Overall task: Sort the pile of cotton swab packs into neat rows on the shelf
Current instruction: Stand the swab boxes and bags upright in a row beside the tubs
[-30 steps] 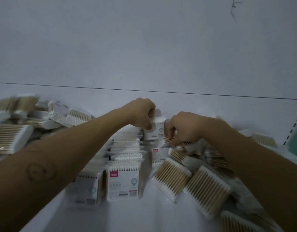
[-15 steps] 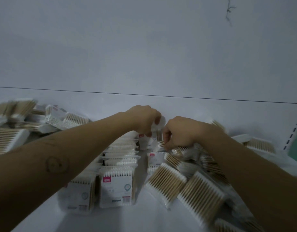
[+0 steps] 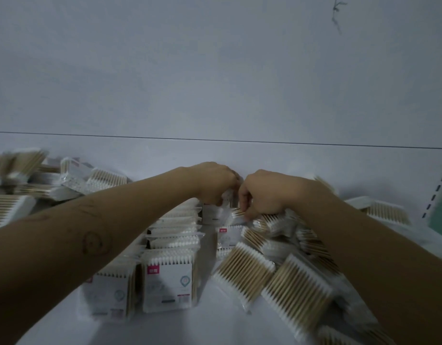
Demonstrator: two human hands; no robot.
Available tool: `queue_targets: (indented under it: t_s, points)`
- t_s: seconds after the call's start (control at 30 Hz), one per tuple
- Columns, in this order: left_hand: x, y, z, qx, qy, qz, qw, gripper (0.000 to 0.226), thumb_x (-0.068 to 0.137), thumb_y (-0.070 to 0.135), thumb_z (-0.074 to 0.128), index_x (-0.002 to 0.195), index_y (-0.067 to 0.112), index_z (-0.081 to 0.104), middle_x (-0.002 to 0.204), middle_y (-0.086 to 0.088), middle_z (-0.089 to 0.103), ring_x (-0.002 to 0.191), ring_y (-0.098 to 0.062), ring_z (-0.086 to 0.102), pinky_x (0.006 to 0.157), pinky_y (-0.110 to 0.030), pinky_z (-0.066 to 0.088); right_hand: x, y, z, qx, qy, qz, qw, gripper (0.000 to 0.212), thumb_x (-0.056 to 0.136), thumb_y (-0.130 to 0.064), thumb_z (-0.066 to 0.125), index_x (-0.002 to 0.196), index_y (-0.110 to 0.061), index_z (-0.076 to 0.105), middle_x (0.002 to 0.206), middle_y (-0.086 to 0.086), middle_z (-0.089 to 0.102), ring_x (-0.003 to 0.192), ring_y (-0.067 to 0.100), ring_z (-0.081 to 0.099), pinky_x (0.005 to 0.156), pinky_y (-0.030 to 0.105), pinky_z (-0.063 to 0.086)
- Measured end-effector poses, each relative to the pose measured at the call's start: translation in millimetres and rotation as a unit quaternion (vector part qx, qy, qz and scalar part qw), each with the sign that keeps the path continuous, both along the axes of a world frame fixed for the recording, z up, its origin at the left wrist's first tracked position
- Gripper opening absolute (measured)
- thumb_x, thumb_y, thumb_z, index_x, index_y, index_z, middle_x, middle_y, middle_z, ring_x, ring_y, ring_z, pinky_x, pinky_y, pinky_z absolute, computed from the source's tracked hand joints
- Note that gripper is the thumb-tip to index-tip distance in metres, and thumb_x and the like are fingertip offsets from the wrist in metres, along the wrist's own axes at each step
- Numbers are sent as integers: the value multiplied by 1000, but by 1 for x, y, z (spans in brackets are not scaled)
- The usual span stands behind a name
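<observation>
One pack [image 3: 215, 215] sits at the back of the shelf [image 3: 215, 327] — your left hand [image 3: 216, 184] curls over its top, right hand [image 3: 263, 192] pinches its edge. Set it upright, label forward, flush beside the standing row [image 3: 172, 245] before raiding the loose pile [image 3: 284, 277]

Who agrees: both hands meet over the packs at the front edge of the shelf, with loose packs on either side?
No: the left hand and right hand meet over the packs at the back of the shelf, by the wall; loose packs lie either side. The head view shows it.
</observation>
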State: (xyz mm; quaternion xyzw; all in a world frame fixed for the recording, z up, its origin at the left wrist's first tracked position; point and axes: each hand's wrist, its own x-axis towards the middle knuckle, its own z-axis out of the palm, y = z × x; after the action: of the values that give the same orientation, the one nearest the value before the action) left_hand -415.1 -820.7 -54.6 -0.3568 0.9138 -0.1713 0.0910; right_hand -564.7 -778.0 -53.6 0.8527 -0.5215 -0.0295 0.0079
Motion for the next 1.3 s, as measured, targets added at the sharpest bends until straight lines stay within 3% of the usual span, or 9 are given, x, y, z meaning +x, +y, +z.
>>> queue_targets:
  t_s: [0.13, 0.3, 0.47, 0.57, 0.67, 0.8, 0.97, 1.2, 1.3]
  points:
    - [-1, -1, 0, -53, -26, 0, 998, 43, 78, 24, 72, 120, 20, 62, 125, -4, 58, 117, -21, 51, 97, -39, 44, 5, 1, -1, -28, 30, -3, 999, 18, 81, -21, 73, 98, -21, 70, 101, -3, 63, 88, 17, 58, 71, 28, 47]
    - [1, -4, 2, -53, -23, 18, 998, 52, 78, 34, 76, 125, 21, 58, 126, -3, 58, 119, -20, 50, 100, -39, 41, 14, 0, -3, -72, 109, -4, 991, 37, 75, -31, 79, 108, -19, 68, 101, 1, 61, 87, 19, 59, 70, 32, 50]
    - [21, 8, 8, 39, 113, 80, 990, 65, 80, 32, 76, 139, 31, 48, 133, 5, 56, 122, -19, 48, 97, -32, 39, 17, -1, -6, -131, 132, 13, 982, 12, 84, -22, 67, 95, -18, 67, 90, 2, 61, 74, 19, 56, 61, 30, 43]
    - [35, 25, 15, 68, 197, 101, 973, 69, 79, 33, 77, 141, 30, 45, 140, 9, 51, 126, -15, 45, 102, -32, 34, 12, -2, 6, -125, 65, -3, 990, 10, 82, -26, 67, 91, -21, 68, 90, -1, 62, 83, 20, 60, 70, 31, 49]
    - [45, 37, 21, 71, 276, 104, 953, 72, 76, 42, 79, 139, 29, 48, 134, 10, 55, 122, -13, 50, 101, -31, 38, 6, -1, 25, -84, -113, -28, 990, 8, 78, -26, 74, 85, -24, 72, 84, -9, 66, 81, 13, 62, 73, 29, 52]
    - [57, 48, 29, 87, 434, 106, 890, 63, 76, 34, 81, 131, 28, 53, 114, 9, 62, 105, -11, 58, 92, -26, 45, 6, 4, 49, -87, -262, -29, 961, 7, 80, -23, 75, 85, -20, 72, 75, -13, 65, 71, 2, 60, 62, 17, 43]
    - [63, 60, 32, 87, 614, 86, 780, 35, 80, 16, 77, 110, 27, 65, 97, -1, 69, 80, -14, 69, 72, -26, 52, 17, 18, 61, -116, -385, -16, 916, 6, 82, -22, 70, 86, -21, 74, 77, -9, 70, 69, 3, 62, 66, 19, 46]
    - [58, 79, 28, 193, 832, 68, 516, 25, 84, 3, 72, 102, 11, 57, 94, -13, 64, 74, -20, 68, 67, -32, 59, 25, 36, 58, -70, -556, -69, 825, 44, 82, -30, 76, 120, -17, 57, 102, 2, 69, 85, 16, 70, 78, 35, 59]
    - [59, 80, 26, 216, 815, 83, 532, 25, 83, 4, 73, 99, 9, 55, 95, -16, 66, 73, -21, 67, 74, -38, 60, 31, 45, 52, -31, -580, -59, 812, 31, 85, -14, 73, 114, -10, 62, 94, 10, 73, 77, 21, 73, 71, 38, 59]
